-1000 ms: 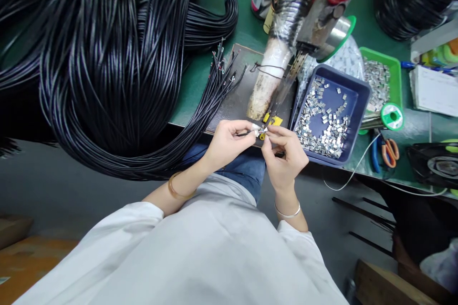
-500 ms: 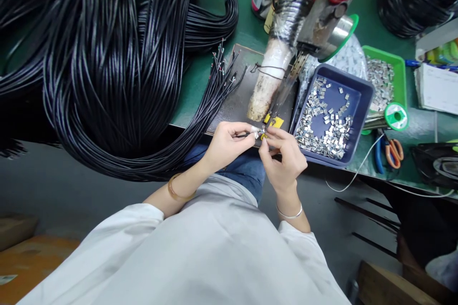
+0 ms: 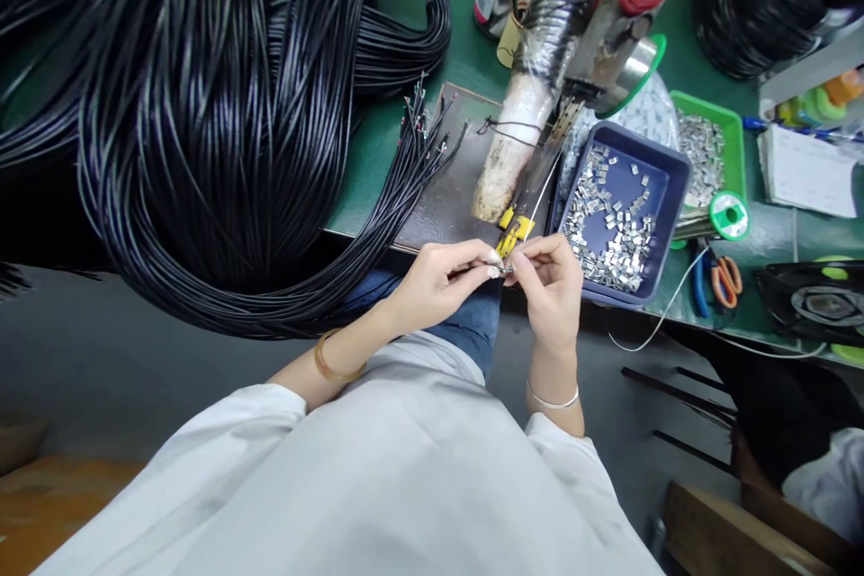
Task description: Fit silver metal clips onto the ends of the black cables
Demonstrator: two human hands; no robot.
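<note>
My left hand (image 3: 438,283) is closed in a pinch just off the table's front edge. A thin black cable (image 3: 462,268) shows between its fingers, its end toward my right hand. At the meeting fingertips is a tiny metal piece (image 3: 508,268), partly covered and too small to make out clearly. My right hand (image 3: 554,288) pinches at that same spot, thumb and forefinger together; what it grips is mostly hidden. Right above the fingertips is a yellow-tipped holder (image 3: 517,234). A thin pale strand (image 3: 542,198) runs down past it toward my right hand.
A thick bundle of black cables (image 3: 202,153) covers the left. A wrapped duct (image 3: 506,162) hangs over a dark board (image 3: 445,207). On the right are a blue tray (image 3: 665,243) of small metal parts, a green tray (image 3: 734,144), orange-handled pliers (image 3: 726,281) and a notepad (image 3: 806,171).
Both hands have shifted slightly right, and the right hand has turned more upright. The metal piece is now more covered by fingers. The pale strand beside the holder has come into sight.
</note>
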